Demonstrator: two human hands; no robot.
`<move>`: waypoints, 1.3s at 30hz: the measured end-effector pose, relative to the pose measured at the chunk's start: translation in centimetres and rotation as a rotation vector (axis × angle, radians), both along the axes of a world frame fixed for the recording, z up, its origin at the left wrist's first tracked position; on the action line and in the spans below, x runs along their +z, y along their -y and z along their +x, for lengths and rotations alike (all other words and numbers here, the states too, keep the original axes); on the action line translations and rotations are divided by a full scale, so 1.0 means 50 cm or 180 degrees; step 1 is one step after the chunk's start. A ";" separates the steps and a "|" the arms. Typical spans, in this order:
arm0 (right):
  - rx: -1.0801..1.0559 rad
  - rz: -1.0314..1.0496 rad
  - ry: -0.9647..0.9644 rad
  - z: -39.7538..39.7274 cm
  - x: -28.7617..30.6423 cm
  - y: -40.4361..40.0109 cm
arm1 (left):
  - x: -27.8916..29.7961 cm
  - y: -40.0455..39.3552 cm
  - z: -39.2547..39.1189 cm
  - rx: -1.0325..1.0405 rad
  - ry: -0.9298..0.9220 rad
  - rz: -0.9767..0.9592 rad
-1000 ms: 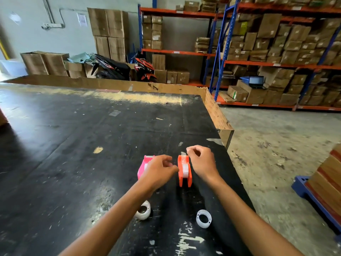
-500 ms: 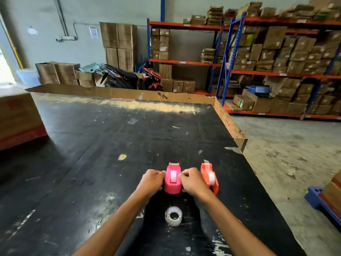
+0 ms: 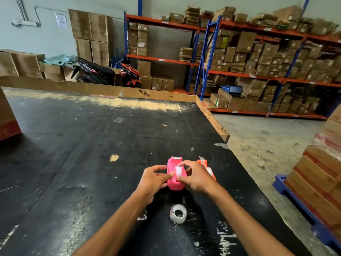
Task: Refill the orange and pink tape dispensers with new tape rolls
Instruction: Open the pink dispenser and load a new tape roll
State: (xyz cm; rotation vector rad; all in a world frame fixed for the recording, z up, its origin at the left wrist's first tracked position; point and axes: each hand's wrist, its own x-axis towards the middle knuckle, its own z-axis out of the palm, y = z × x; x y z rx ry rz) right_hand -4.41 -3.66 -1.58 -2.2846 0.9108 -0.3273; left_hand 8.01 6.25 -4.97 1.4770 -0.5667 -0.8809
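Pinching the pink dispenser's (image 3: 174, 179) roll (image 3: 178, 171), both hands.

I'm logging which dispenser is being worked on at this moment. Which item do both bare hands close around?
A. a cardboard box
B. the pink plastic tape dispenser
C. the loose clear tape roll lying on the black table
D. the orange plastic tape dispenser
B: the left hand and right hand flank the pink plastic tape dispenser, fingers at its white roll, while the orange plastic tape dispenser stands behind the right hand and the loose clear tape roll lies untouched.
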 end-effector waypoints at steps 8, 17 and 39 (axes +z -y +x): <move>0.0025 -0.0277 -0.0577 0.018 0.002 0.010 | -0.017 0.011 0.012 -0.0284 0.0393 0.0221; 0.0389 -0.1196 -0.1326 0.032 0.050 -0.024 | -0.010 0.020 0.015 -0.0174 0.0318 0.0392; 0.0415 -0.0371 0.0690 -0.067 0.043 0.001 | 0.051 -0.009 -0.022 -0.0038 0.0914 -0.0068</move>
